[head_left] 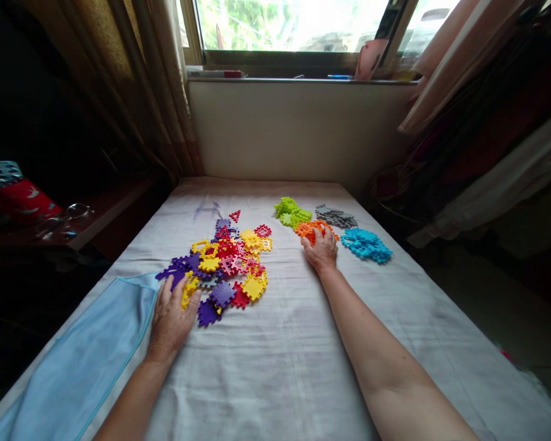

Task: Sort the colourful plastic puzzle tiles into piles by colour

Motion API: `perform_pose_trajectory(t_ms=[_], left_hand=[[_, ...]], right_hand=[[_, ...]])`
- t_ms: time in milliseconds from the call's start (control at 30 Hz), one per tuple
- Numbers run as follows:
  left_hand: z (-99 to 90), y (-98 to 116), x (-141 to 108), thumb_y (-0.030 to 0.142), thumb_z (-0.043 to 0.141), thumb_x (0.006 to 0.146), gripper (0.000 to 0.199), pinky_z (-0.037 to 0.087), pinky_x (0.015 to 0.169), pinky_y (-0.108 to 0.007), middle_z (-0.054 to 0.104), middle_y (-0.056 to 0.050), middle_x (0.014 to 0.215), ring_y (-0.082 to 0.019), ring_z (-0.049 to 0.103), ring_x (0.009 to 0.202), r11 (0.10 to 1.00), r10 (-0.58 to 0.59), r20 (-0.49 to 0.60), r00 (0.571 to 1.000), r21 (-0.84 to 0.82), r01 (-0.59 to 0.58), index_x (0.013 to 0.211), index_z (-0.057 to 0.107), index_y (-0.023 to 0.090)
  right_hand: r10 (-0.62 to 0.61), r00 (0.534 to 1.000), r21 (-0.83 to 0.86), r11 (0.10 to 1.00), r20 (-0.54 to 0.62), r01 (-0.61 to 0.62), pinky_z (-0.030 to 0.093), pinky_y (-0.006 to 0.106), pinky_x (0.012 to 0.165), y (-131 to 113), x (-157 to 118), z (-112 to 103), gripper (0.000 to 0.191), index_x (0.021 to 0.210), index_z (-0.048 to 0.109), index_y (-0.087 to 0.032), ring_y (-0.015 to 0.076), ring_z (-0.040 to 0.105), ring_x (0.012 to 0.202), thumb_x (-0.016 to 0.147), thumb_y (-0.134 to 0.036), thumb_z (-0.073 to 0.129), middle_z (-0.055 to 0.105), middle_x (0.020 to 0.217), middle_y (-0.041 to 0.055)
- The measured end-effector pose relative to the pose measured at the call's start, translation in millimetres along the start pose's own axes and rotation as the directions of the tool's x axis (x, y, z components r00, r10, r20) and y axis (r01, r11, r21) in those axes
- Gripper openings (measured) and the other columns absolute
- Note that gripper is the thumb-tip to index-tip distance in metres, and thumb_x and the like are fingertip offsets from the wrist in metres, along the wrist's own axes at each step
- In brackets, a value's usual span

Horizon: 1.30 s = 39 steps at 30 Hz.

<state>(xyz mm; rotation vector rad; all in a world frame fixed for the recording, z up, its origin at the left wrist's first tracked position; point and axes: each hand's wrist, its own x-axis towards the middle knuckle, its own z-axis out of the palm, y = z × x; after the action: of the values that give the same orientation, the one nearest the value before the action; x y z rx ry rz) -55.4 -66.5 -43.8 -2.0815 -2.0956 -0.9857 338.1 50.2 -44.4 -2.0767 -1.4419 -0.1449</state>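
Observation:
On the cloth-covered table lies a mixed pile of plastic interlocking tiles (227,257) in red, yellow and purple. My left hand (172,312) rests at the near left edge of this pile, fingers spread by purple and yellow tiles. Over to the right, my right hand (321,250) lies on a heap of orange tiles (305,229), its fingers apart and partly covering them. Around that heap are lime green tiles (291,211), grey tiles (335,216) and bright blue tiles (366,245), each colour in its own heap.
A light blue cloth bag (87,349) lies along the table's left side. Beyond the far edge is a wall below a window sill (294,79). Glasses (76,214) and a red container (22,202) are on a dark side table at left. Clothes hang at right.

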Motion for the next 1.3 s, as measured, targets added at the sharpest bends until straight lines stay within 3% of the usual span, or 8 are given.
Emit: perform_pose_trajectory(t_ms=[167, 333, 533, 700, 867, 1100, 1233, 1300], left_hand=[[14.1, 14, 14, 0.057, 0.041, 0.091, 0.063, 0.037, 0.113, -0.053, 0.047, -0.022, 0.146, -0.036, 0.045, 0.137, 0.998, 0.030, 0.047, 0.998, -0.061, -0.027, 0.130, 0.057, 0.011], [19.3, 27, 18, 0.052, 0.043, 0.094, 0.054, 0.039, 0.113, -0.048, 0.052, -0.017, 0.144, -0.029, 0.050, 0.133, 0.981, 0.112, -0.020, 0.993, -0.160, -0.114, 0.133, 0.054, 0.017], [5.0, 3, 41, 0.048, 0.043, 0.095, 0.049, 0.037, 0.115, -0.045, 0.058, -0.015, 0.136, -0.026, 0.050, 0.133, 0.970, 0.182, -0.148, 0.972, -0.132, -0.202, 0.132, 0.054, 0.018], [14.3, -23, 72, 0.052, 0.039, 0.092, 0.057, 0.035, 0.113, -0.051, 0.056, -0.021, 0.137, -0.033, 0.048, 0.134, 1.000, -0.012, -0.104, 0.994, -0.025, 0.010, 0.130, 0.056, 0.012], [35.3, -4, 81, 0.052, 0.037, 0.093, 0.054, 0.035, 0.111, -0.052, 0.062, -0.018, 0.133, -0.033, 0.052, 0.129, 0.998, -0.052, 0.008, 0.999, -0.044, 0.052, 0.126, 0.060, 0.016], [33.8, 33, 59, 0.054, 0.037, 0.093, 0.052, 0.039, 0.112, -0.045, 0.064, -0.014, 0.130, -0.027, 0.056, 0.126, 0.933, 0.024, 0.009, 1.000, -0.360, -0.019, 0.118, 0.065, 0.017], [20.6, 32, 47, 0.056, 0.043, 0.092, 0.050, 0.042, 0.109, -0.041, 0.066, -0.011, 0.125, -0.024, 0.058, 0.122, 0.823, -0.137, -0.013, 0.990, -0.558, 0.107, 0.116, 0.065, 0.018], [16.5, 29, 44, 0.060, 0.047, 0.089, 0.052, 0.047, 0.104, -0.039, 0.067, -0.011, 0.124, -0.024, 0.061, 0.118, 0.713, -0.270, 0.025, 0.963, -0.666, 0.217, 0.116, 0.064, 0.019]], right_hand=[[0.006, 0.998, 0.066, 0.998, -0.070, -0.002, 0.043, 0.052, 0.101, 3, -6, 1, 0.051, 0.131, 0.060, -0.014, 0.0352, 0.045, 0.127, 0.086, -0.038, 0.055, 0.044, 0.145, 0.0218], [0.019, 0.997, 0.066, 0.998, -0.079, -0.013, 0.044, 0.052, 0.098, 3, -16, -5, 0.047, 0.127, 0.063, -0.017, 0.0353, 0.047, 0.125, 0.084, -0.035, 0.055, 0.047, 0.144, 0.0198], [-0.055, 0.997, 0.078, 0.995, -0.059, 0.060, 0.043, 0.051, 0.098, -2, -32, -11, 0.041, 0.121, 0.067, -0.019, 0.0348, 0.047, 0.125, 0.084, -0.030, 0.054, 0.050, 0.141, 0.0180], [-0.199, 0.979, 0.119, 0.972, -0.042, 0.202, 0.043, 0.048, 0.100, -14, -53, -18, 0.035, 0.116, 0.068, -0.020, 0.0312, 0.049, 0.125, 0.084, -0.026, 0.054, 0.057, 0.136, 0.0149], [-0.349, 0.937, 0.203, 0.919, 0.025, 0.337, 0.044, 0.043, 0.100, -35, -82, -29, 0.032, 0.113, 0.070, -0.021, 0.0266, 0.055, 0.120, 0.087, -0.028, 0.053, 0.065, 0.128, 0.0120], [-0.527, 0.848, 0.362, 0.802, 0.055, 0.475, 0.048, 0.039, 0.096, -62, -124, -48, 0.028, 0.112, 0.070, -0.023, 0.0222, 0.063, 0.107, 0.091, -0.031, 0.054, 0.071, 0.115, 0.0089], [-0.553, 0.831, 0.352, 0.792, 0.068, 0.498, 0.049, 0.041, 0.095, -64, -138, -58, 0.033, 0.114, 0.069, -0.022, 0.0249, 0.062, 0.107, 0.086, -0.038, 0.064, 0.069, 0.117, 0.0105], [-0.572, 0.815, 0.337, 0.788, 0.090, 0.515, 0.049, 0.043, 0.095, -63, -141, -60, 0.039, 0.116, 0.068, -0.022, 0.0267, 0.061, 0.110, 0.082, -0.040, 0.070, 0.067, 0.120, 0.0118]])
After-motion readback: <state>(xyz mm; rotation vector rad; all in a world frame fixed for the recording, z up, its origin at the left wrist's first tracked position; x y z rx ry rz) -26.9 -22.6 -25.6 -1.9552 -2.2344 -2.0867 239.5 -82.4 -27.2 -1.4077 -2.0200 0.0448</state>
